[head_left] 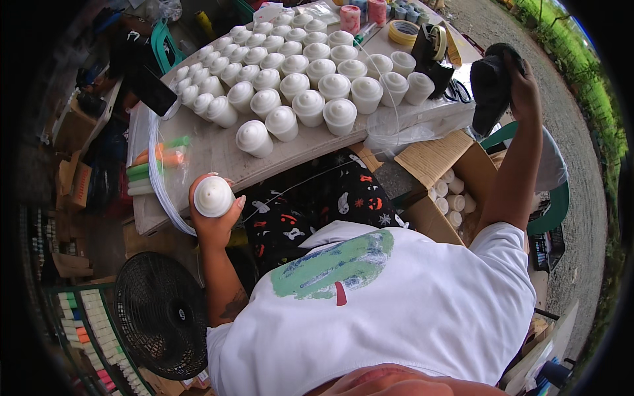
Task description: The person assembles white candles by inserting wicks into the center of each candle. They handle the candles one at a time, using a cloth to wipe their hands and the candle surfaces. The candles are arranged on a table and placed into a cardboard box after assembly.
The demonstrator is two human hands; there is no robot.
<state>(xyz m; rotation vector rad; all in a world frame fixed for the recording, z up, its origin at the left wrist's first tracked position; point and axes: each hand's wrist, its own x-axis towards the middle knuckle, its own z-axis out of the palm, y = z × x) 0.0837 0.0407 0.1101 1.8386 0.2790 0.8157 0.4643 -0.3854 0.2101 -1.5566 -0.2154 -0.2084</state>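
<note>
Just off the near edge of the long, pale table [205, 148], the left hand [218, 229] curls fingers and thumb around a white, plastic-looking cup with a stepped, peaked top [213, 196]; the right hand [525, 92], well apart, clasps a black object of unclear kind [490, 89]. Handling this single cup seems the step; the next move likely calls for a steady left grip

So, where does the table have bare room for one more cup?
The table has a bare patch at its near left, between the coloured tubes and the nearest white cup. A narrow strip runs along the near edge, before the front cups. The middle is packed with cups; the right holds a tape dispenser and clear plastic.
</note>
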